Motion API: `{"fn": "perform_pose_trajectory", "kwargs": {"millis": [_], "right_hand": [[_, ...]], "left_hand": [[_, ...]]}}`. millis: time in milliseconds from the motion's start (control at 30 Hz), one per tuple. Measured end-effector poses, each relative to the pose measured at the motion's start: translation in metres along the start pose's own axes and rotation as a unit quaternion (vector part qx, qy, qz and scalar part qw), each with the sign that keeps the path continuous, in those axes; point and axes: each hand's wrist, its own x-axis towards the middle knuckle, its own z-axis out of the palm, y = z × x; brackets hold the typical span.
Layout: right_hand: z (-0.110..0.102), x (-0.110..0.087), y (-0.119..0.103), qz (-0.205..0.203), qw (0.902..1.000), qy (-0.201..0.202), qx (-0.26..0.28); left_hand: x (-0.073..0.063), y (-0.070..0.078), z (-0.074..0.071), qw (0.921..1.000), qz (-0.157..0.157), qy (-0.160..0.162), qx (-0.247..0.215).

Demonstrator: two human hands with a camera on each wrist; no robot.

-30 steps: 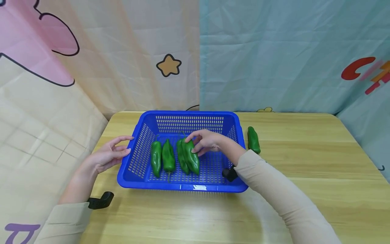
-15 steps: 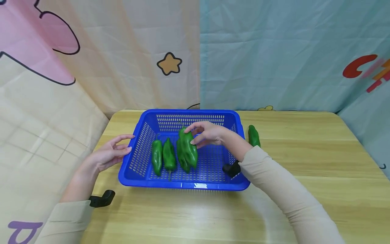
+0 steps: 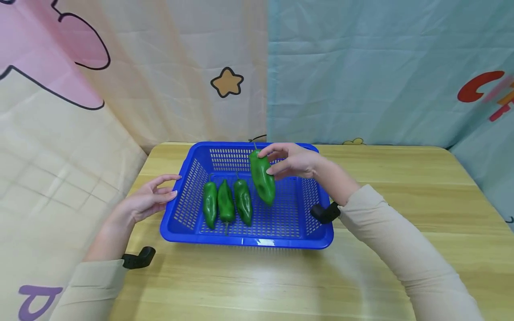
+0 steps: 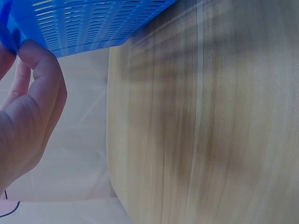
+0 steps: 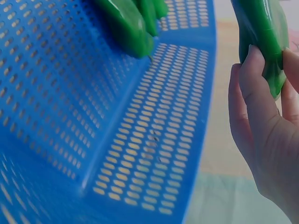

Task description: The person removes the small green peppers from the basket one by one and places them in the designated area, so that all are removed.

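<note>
Left of centre, the left hand [image 3: 148,198], fingertips and thumb pinched on the rim of the blue basket [image 3: 289,243]. Thin, slotted plastic by the look of it: probably light, a bit springy, likely to slide on the table [image 3: 249,283] unless steadied, and that rim is the natural hold.

Moving right to mid-frame, the held pepper [image 3: 263,177], up over the basket, tilted, stem towards the top! Right beside it the right hand [image 3: 295,160], fingers and thumb clamped on its upper half. That glossy skin should be slick, the body light and firm but hollow, so a gentle squeeze near the broad shoulder looks best; the stem might snap.

Now the surroundings, left to right again: left wrist camera [image 3: 139,257] low on the left, then three more peppers lying side by side, first [image 3: 210,205], second [image 3: 226,203], stem downward, and third [image 3: 243,203], just below-left of the held one. The basket walls fence them in, and the right wrist camera [image 3: 326,213] hangs by the right-hand rim, a possible snag. Curtain [image 3: 361,80] fills the top.
</note>
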Motion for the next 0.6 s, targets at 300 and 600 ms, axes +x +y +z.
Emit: {"fn": "perform_pose_trajectory", "kwargs": {"millis": [300,600], "right_hand": [[-0.027,-0.028,-0.011,-0.019,0.9995,0.023,-0.002],[-0.059,-0.069,-0.010,-0.035,0.9984,0.040,-0.018]], "left_hand": [[-0.003,-0.002,0.000,1.0000,0.006,0.003,0.000],[0.000,0.000,0.003,0.9993,-0.002,0.030,0.023]]}}
